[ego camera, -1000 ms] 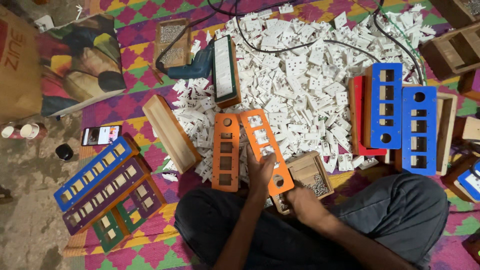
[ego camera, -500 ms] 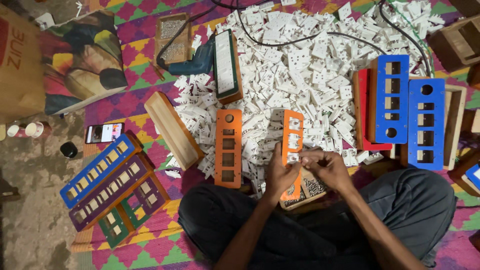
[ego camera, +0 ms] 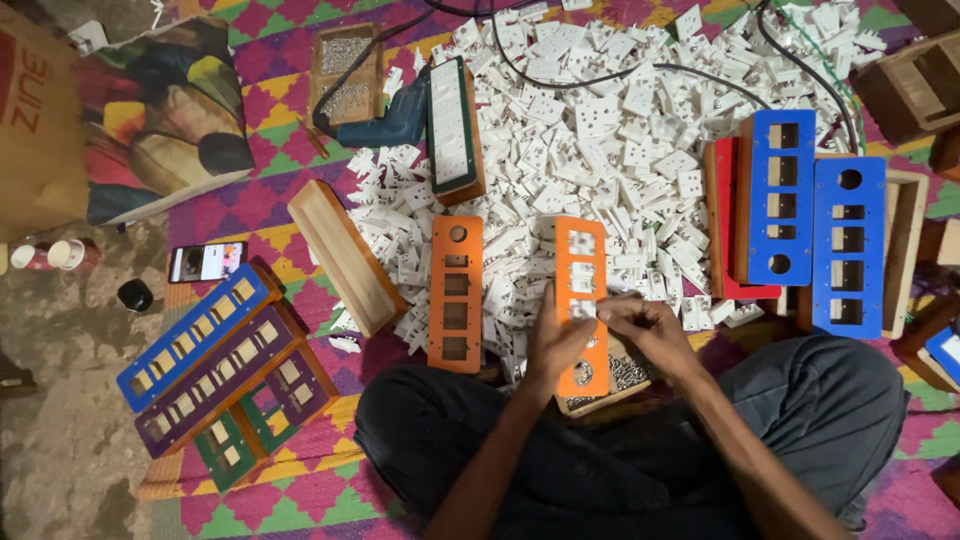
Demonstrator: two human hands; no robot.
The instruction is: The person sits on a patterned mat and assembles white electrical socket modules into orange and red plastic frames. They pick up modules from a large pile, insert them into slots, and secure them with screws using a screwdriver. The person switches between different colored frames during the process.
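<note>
Both forearms come up from the bottom and angle in toward each other over the crossed legs in dark trousers. Left hand (ego camera: 556,345) is palm down, fingers curled, thumb tucked toward the right one. Right hand (ego camera: 643,328) sits just beside it, fingertips pinched together and pointing left, almost touching the left hand. Wrists are bent slightly down.

left hand (ego camera: 556,343) grips orange plate (ego camera: 581,262) from its left edge | right hand (ego camera: 645,330) pinches at plate's middle cutout | second orange plate (ego camera: 456,292) lies just left | white sockets heap (ego camera: 600,130) behind | blue plates (ego camera: 782,196) right
</note>
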